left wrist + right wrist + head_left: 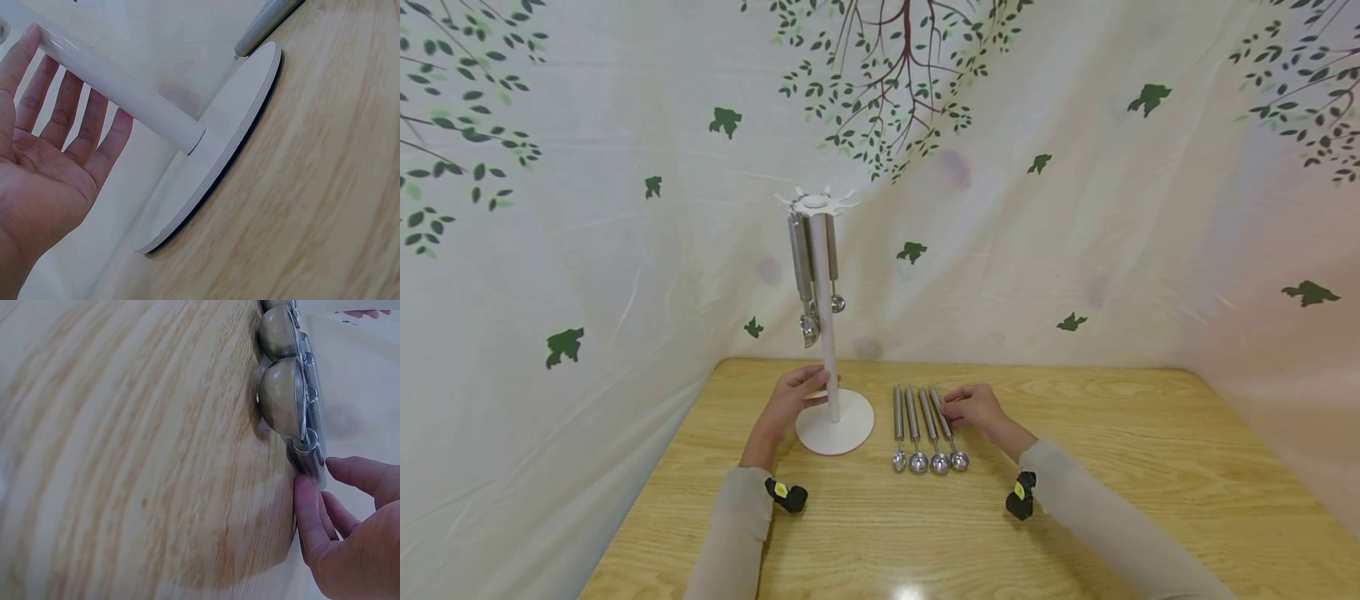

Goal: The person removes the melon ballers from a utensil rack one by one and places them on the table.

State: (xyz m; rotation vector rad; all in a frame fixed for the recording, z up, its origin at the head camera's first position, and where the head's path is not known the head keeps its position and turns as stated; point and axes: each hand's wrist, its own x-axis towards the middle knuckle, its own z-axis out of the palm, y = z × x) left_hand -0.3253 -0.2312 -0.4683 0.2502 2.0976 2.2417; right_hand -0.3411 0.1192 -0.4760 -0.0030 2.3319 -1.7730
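A white stand [822, 292] with a round base [857, 427] rises at the left of the table. My left hand [787, 404] holds its pole low down, thumb on the near side and fingers reaching behind; some fingertips are hidden by the pole [119, 84]. Metal scoops [801, 258] hang from the stand's hooked top. To the right, several steel ice cream scoops lie in a row, bowls toward me. My right hand [973, 407] pinches the handle of the rightmost ice cream scoop [958, 460] between thumb and fingers. Its rounded bowl [281, 397] rests at the table surface.
The scoops lie on a wood-grain table [1075, 483]. Behind it hangs a pale curtain [985, 317] printed with leaves and birds. The leftmost lying scoop [898, 425] is a short way from the stand's base.
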